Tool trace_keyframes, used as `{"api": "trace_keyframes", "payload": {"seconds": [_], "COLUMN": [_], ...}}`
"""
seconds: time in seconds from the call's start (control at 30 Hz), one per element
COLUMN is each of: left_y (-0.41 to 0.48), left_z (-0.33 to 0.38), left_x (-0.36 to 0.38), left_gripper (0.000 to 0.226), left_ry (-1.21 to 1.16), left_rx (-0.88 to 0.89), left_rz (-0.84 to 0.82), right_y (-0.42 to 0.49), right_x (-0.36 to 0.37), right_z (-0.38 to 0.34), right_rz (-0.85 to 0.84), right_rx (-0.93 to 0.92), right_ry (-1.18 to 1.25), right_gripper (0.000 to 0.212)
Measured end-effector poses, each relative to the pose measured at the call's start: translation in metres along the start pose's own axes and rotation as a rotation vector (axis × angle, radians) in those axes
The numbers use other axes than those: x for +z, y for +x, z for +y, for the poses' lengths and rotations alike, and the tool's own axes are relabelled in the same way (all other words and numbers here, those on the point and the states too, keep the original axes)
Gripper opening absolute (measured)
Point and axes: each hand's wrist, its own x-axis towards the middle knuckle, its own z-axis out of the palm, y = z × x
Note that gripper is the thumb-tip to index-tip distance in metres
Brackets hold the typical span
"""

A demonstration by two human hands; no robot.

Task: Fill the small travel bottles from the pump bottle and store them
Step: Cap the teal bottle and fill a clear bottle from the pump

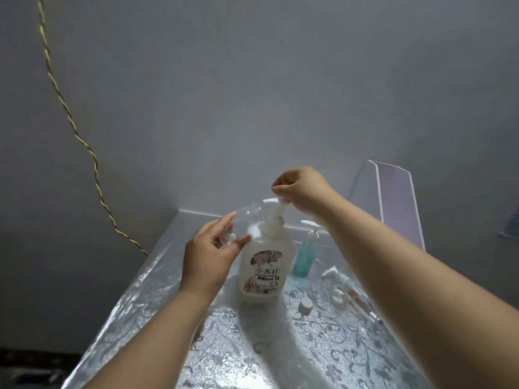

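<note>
The left grip [209, 262] pinches a clear travel bottle [247, 217], tilted, its mouth near the nozzle. The right grip [304, 189], fingers curled, pinches the top of the pump bottle [264, 265], which stands upright on the desk [224, 346]. A teal bottle [304, 256] stands just behind it; a white cap [306, 304] lies to the right.

place: home | cues: silvery floral tablecloth [224, 346]; teal bottle [304, 255]; twisted wall cord [69, 116]
</note>
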Motion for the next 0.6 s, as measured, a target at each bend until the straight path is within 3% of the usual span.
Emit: {"api": "trace_keyframes", "payload": {"seconds": [0.33,0.5,0.6], "left_y": [0.001,-0.001,0.001], "left_z": [0.002,0.000,0.000], "left_x": [-0.002,-0.004,-0.006], "left_gripper": [0.054,0.059,0.049], "left_ry": [0.090,-0.175,-0.334], "left_rx": [0.118,0.025,-0.019], "left_rz": [-0.044,0.007,0.058], "right_y": [0.005,0.012,0.021], "right_x": [0.008,0.009,0.006], "right_z": [0.005,0.002,-0.005], "right_rz": [-0.011,-0.032,-0.025], "right_rx": [-0.001,-0.005,0.027], "right_ry": [0.072,0.094,0.136], "right_gripper": [0.012,0.009,0.013]}}
